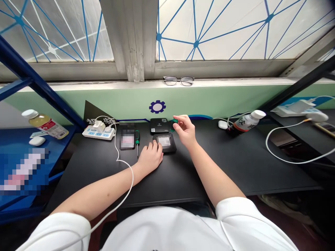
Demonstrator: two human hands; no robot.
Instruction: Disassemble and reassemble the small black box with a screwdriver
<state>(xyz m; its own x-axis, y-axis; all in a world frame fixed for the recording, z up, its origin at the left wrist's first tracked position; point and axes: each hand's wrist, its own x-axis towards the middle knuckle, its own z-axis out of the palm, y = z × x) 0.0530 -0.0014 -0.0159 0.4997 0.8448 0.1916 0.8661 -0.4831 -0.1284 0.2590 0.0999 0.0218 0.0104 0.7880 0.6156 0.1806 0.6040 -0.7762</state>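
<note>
My right hand [185, 130] pinches the green handle of a screwdriver [175, 122]. The shaft slants down to the upper right corner of a black case [171, 149], and whether its tip touches a screw is too small to tell. Inside the case lies a drive-like module with a white label [164, 141]. My left hand [151, 155] lies with its fingers stretched over the left side of that case; the thumb is hidden. Just behind sits a flat black box [159, 126] with a small white code sticker.
Left of my hands lie a second green-handled screwdriver [137, 142] and a dark flat item with a blurred face [127, 137]. A power strip [98, 132] trails a white cable across my left forearm. A dark drink bottle [246, 122] and white earbud case [223, 124] stand right; glasses [179, 81] rest on the sill.
</note>
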